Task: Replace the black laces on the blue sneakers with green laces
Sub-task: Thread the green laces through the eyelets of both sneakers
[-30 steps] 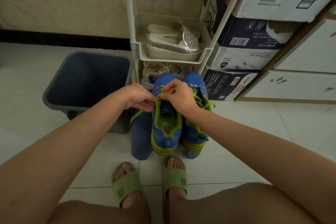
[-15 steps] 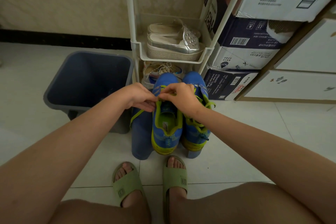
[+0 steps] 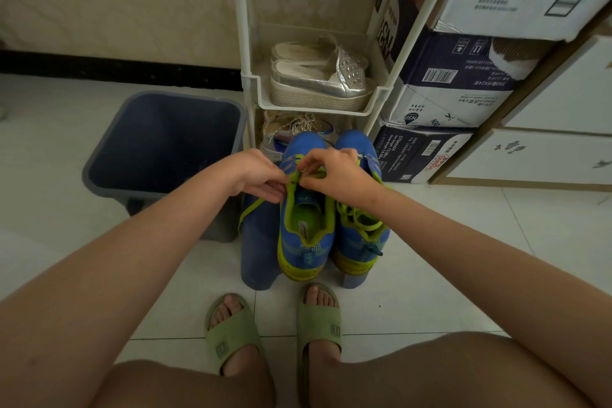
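While the left hand (image 3: 255, 175) pinches the green lace (image 3: 252, 209) at the upper eyelets of the blue sneaker (image 3: 304, 242), the right hand (image 3: 334, 172) pinches it alongside; soft, limp and light, it should thread best gripped close to its end.

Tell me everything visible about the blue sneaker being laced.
The blue knit sneaker with yellow-green sole and collar stands upright on a blue plastic stool, heel toward the camera, beside the second blue sneaker. The left hand and right hand pinch its green lace at the eyelets; one lace end trails leftward.
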